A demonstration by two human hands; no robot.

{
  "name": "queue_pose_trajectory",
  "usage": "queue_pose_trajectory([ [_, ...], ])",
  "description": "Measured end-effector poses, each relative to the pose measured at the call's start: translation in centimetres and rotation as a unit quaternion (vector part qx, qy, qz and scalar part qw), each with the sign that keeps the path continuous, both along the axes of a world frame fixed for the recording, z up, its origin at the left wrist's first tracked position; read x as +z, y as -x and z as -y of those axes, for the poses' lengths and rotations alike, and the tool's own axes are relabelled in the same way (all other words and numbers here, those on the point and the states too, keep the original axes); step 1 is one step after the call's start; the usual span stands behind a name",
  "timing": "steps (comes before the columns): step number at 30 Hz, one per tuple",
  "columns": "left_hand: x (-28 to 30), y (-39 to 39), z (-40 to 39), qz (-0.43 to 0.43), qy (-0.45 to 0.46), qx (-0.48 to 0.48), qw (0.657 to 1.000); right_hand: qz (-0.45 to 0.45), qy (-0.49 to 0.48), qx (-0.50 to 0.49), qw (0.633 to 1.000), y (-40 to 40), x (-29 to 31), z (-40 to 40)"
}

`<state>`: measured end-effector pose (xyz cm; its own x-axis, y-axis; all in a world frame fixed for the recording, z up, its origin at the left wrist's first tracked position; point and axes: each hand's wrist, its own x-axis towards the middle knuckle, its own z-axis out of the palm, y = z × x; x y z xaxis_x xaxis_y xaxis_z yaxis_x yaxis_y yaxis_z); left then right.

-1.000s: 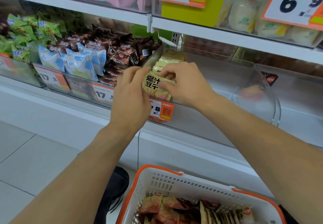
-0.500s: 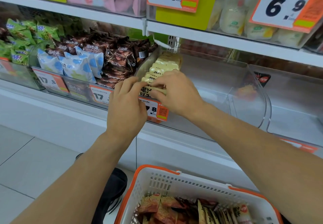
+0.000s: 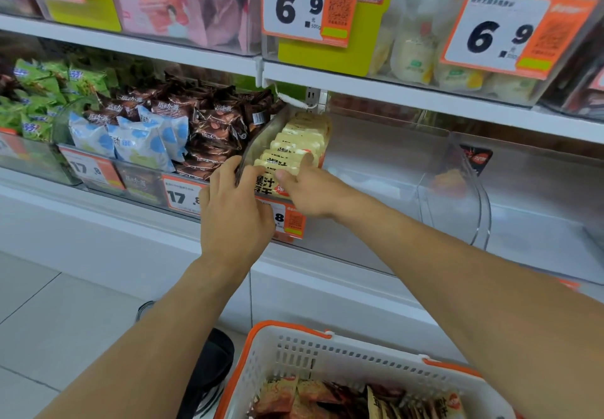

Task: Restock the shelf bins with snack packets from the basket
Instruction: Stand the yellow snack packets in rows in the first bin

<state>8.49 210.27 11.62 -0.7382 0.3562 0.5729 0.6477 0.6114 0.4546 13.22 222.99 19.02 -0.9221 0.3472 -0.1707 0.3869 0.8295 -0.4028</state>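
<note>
A row of cream snack packets (image 3: 304, 137) stands upright along the left side of a clear shelf bin (image 3: 480, 209). The front packet (image 3: 265, 184), with bold black characters, sits at the near end of that row. My left hand (image 3: 235, 213) curls its fingers round the packet's left edge by the bin wall. At the packet's top right, my right hand (image 3: 309, 191) pinches it between thumb and fingers. Below, a white basket with an orange rim (image 3: 291, 329) holds several brown and cream packets (image 3: 330, 395).
Left of the bin lie brown packets (image 3: 212, 124), blue-white packets (image 3: 140, 141) and green packets (image 3: 36, 98). Orange price tags (image 3: 183, 196) hang on the bin fronts. The upper shelf (image 3: 392, 92) overhangs closely. A dark shoe (image 3: 212, 363) is on the tiled floor.
Both hands have lowered the front packet from above the bin edge down into the near end of the row. The view has shifted slightly closer.
</note>
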Motion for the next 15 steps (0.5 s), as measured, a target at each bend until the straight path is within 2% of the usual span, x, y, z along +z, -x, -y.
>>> queue_pose_trajectory([
  [1, 0.1, -0.1, 0.0, -0.003, -0.007, 0.000, 1.000, -0.020, 0.024, -0.012, 0.999, -0.5, -0.2, -0.1],
  [3, 0.5, -0.7, -0.1, -0.023, -0.046, -0.006, 0.999, -0.141, 0.019, -0.013, 0.990, -2.5, -0.9, -0.3],
  [5, 0.9, -1.7, -0.2, -0.057, -0.108, -0.021, 0.992, -0.315, 0.000, 0.017, 0.949, -5.9, -2.1, -0.2],
  [7, 1.1, -3.2, -0.5, -0.077, -0.154, -0.048, 0.984, -0.400, -0.005, 0.057, 0.915, -10.1, -3.8, -0.5],
  [10, -1.1, -6.7, -1.9, -0.038, -0.147, -0.112, 0.982, -0.354, -0.019, 0.071, 0.932, -16.2, -8.2, -2.5],
  [12, -4.3, -9.8, -3.1, 0.053, -0.115, -0.147, 0.981, -0.284, -0.015, 0.049, 0.958, -19.6, -12.0, -4.1],
  [15, -10.2, -14.6, -4.7, 0.209, 0.023, -0.191, 0.959, -0.137, 0.014, -0.022, 0.990, -24.0, -17.3, -5.8],
])
